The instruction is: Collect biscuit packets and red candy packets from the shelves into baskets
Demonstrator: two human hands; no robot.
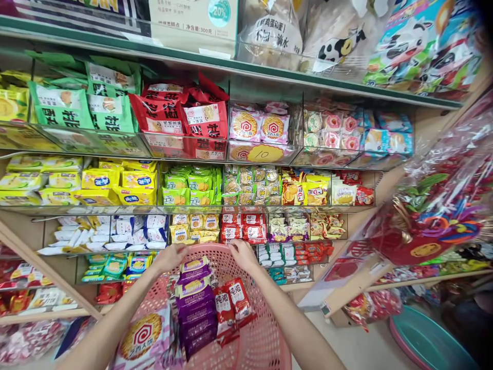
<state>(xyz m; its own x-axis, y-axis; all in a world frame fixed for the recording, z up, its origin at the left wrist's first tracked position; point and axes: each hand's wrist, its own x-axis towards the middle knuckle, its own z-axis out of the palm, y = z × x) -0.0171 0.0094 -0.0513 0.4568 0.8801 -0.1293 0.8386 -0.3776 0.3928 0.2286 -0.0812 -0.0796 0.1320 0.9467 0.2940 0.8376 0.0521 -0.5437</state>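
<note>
Pink basket (265, 288) gripped at its far rim by both hands, left (172, 257) and right (243, 254), fingers curled; purple packs (196, 308) and red packs (233, 303) inside, before the shelves (192, 209)

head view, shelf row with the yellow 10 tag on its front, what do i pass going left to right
yellow packs → green packs → red packs → round-biscuit packs → small pink and green packs → blue packs
</note>
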